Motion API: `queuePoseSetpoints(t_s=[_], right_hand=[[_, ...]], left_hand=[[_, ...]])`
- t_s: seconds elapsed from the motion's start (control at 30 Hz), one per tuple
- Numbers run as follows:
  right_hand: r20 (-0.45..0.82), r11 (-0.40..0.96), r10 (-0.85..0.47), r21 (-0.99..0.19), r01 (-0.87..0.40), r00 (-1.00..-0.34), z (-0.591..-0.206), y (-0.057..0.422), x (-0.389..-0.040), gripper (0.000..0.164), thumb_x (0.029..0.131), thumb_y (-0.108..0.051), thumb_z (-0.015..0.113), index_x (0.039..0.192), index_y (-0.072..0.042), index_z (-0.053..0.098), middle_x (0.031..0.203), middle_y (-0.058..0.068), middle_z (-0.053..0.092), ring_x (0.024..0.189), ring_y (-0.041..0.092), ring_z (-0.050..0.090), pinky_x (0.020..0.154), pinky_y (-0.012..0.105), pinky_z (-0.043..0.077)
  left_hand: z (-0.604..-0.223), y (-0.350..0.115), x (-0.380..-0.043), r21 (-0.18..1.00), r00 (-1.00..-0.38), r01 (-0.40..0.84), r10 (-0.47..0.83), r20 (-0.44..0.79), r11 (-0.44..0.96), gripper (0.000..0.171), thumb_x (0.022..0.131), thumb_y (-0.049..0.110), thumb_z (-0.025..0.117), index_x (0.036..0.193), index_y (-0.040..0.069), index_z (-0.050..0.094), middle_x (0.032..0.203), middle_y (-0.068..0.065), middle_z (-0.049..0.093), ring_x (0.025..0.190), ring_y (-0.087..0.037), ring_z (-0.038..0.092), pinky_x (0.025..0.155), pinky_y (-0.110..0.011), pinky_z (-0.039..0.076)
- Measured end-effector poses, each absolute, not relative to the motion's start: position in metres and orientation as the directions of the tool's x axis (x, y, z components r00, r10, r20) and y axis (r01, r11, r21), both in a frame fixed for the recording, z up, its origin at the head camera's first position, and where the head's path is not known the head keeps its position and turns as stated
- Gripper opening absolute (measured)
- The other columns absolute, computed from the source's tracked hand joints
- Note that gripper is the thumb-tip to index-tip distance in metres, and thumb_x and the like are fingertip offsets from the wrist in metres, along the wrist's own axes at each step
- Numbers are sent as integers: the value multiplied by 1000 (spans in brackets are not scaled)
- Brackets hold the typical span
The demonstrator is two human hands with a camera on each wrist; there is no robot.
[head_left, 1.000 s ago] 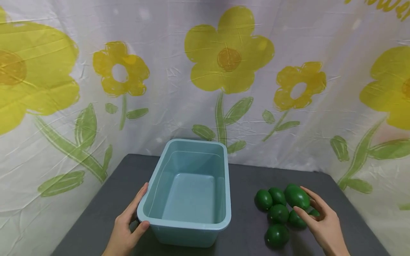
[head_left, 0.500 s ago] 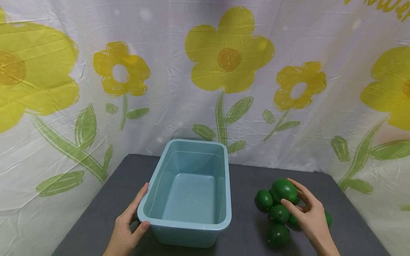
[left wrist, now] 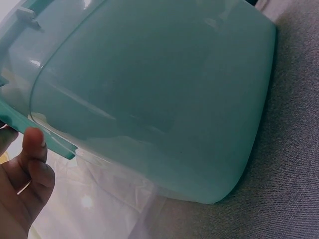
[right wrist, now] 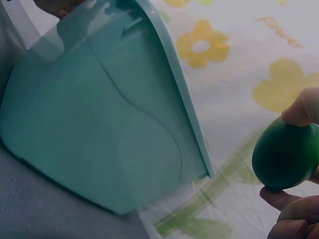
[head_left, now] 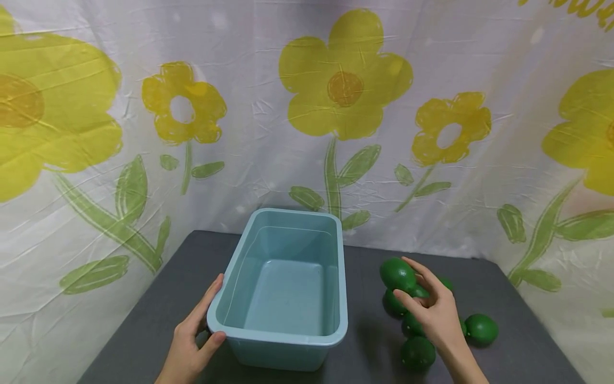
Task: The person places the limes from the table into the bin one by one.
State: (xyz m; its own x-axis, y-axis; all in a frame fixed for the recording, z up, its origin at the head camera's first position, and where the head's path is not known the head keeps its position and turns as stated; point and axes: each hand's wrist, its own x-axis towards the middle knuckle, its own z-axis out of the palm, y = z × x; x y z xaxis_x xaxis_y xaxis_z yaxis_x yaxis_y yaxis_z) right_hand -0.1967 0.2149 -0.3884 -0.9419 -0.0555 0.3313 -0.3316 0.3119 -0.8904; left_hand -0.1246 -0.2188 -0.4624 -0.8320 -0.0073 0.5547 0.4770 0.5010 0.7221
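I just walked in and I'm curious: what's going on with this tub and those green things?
A person is working at a dark table with both bare hands. The left hand holds the blue tub at its near left corner. The right hand pinches one green fruit-like piece between thumb and fingers, held up to the right of the tub and apart from it. Several other green pieces lie on the table, around and beneath that hand.

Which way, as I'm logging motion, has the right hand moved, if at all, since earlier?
Yes: the right hand has moved left in the head view, closer to the unmoved blue bin.
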Motion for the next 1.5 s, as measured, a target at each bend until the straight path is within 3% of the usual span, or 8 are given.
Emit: queuePoseSetpoints(t_s=[0.17,0.27,0.63,0.9,1.27,1.5], right_hand=[[356,276,-97,-887,-369,-929,-384,203,-200,58,99,-6,74,153,-16,57,148,18,56,41,5,24,41,32,35],[356,261,-117,-890,-375,-927,-382,195,-203,59,98,-6,74,153,-16,56,149,24,56,41,6,23,39,32,33],[373,186,-169,-897,-401,-912,-374,159,-207,60,96,-4,76,152,-16,58,132,24,66,41,5,26,39,29,32],[384,156,-221,-894,-421,-896,-374,144,-207,60,95,-3,76,152,-11,58,128,25,67,41,2,27,39,28,32],[359,166,-291,-894,-416,-887,-374,128,-211,61,95,-11,79,151,-20,59,132,21,68,41,3,25,40,27,31],[358,242,-346,-859,-451,-867,-373,120,-215,62,94,-17,81,151,-24,60,129,20,70,40,1,24,41,25,32]], left_hand=[[-461,-219,-124,719,-828,488,3,560,496,82,98,8,71,169,20,32,171,-2,38,141,4,47,88,-20,56],[-461,-218,-123,727,-835,475,-6,550,495,82,99,8,70,169,22,31,171,0,38,140,5,48,86,-23,57],[-462,-218,-125,735,-840,472,-4,542,486,84,97,6,71,169,23,31,171,-1,38,140,4,48,86,-26,58],[-461,-218,-124,735,-842,462,-15,539,496,83,98,7,71,169,24,31,171,1,38,139,4,48,84,-27,59],[-461,-218,-123,736,-841,464,-17,541,493,83,97,7,71,169,23,32,171,0,38,139,4,48,85,-26,58],[-459,-217,-123,745,-851,441,-31,525,500,84,97,8,72,169,26,32,170,2,39,138,5,49,84,-27,59]])
